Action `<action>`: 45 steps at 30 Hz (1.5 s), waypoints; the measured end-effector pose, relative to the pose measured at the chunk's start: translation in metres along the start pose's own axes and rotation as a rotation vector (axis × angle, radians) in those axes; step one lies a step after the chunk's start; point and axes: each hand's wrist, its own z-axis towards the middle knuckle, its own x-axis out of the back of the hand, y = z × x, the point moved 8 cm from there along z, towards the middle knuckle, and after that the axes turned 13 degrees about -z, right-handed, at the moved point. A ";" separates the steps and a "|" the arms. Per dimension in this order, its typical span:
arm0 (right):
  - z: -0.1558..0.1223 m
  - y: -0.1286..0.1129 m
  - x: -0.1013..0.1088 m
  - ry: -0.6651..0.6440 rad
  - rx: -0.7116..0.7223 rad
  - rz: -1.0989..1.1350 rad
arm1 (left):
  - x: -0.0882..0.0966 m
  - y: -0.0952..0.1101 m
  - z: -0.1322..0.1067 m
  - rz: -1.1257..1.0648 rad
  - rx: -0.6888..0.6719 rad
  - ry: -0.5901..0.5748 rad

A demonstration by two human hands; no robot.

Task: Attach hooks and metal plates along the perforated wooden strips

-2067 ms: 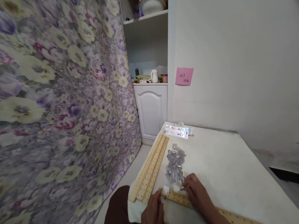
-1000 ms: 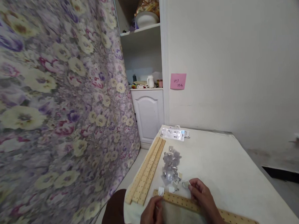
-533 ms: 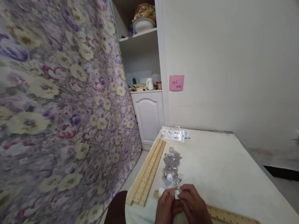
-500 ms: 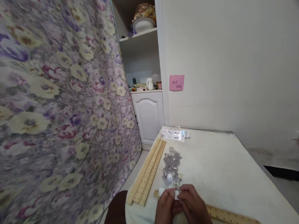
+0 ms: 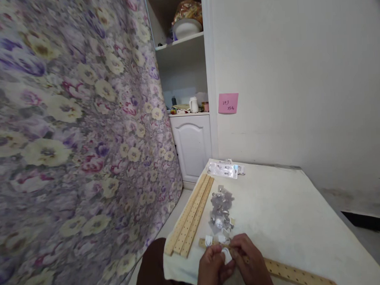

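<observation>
Low at the front of the table, my left hand (image 5: 211, 265) is closed in a pinch on a small white piece (image 5: 227, 255) with a curved outline on its face. My right hand (image 5: 248, 257) is closed at the right edge of the same piece, thumb and fingertips together. Under both hands lies a wooden strip (image 5: 296, 274) with rows of holes. Two more white pieces sit at its left end: a white tab (image 5: 208, 241) and another white tab (image 5: 222, 238) just beyond my fingers. Past them is a pile of small clear-backed metal pieces (image 5: 222, 204), perhaps adhesive hooks.
Several perforated wooden strips (image 5: 193, 218) lie side by side along the table's left edge. Clear plastic packaging (image 5: 222, 169) rests at the far end of the white-covered table (image 5: 275, 210). A floral curtain (image 5: 83, 143) hangs at left; a white cabinet (image 5: 193, 146) stands behind.
Both hands have lowered a little, and the white piece between them has turned so that its face shows. A white tab beyond the fingers is now plainer to see. The view has shifted slightly left.
</observation>
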 end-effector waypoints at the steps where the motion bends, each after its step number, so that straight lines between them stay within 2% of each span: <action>1: 0.000 0.008 -0.003 -0.018 -0.090 0.010 | 0.002 -0.001 0.000 -0.017 0.003 0.007; 3: -0.003 0.020 -0.012 -0.080 -0.242 0.020 | 0.005 -0.003 0.001 -0.044 -0.023 0.004; 5: -0.007 0.027 -0.023 -0.168 -0.334 0.049 | 0.009 -0.005 0.006 -0.052 -0.062 -0.009; 11: -0.022 0.039 -0.053 -0.402 -0.481 0.365 | 0.037 -0.026 0.025 0.038 -0.112 0.024; 15: -0.027 0.046 -0.058 -0.417 -0.526 0.451 | 0.043 -0.039 0.035 0.066 -0.104 -0.023; 21: -0.023 0.045 -0.046 -0.347 -0.458 0.307 | 0.041 -0.040 0.035 0.021 -0.100 -0.031; 27: -0.015 0.042 -0.028 -0.207 -0.315 -0.094 | 0.028 -0.029 0.022 0.075 -0.116 -0.061; 31: -0.015 0.043 -0.026 -0.177 -0.323 -0.078 | 0.021 -0.020 0.016 0.193 -0.197 -0.082; 35: -0.015 0.041 -0.029 -0.213 -0.329 0.002 | 0.023 -0.020 0.020 0.247 -0.273 -0.116; 39: -0.014 0.042 -0.032 -0.260 -0.310 0.036 | 0.031 -0.029 0.030 0.221 -0.245 -0.150; 45: -0.013 0.043 -0.030 -0.308 -0.270 -0.004 | 0.035 -0.032 0.036 0.190 -0.206 -0.126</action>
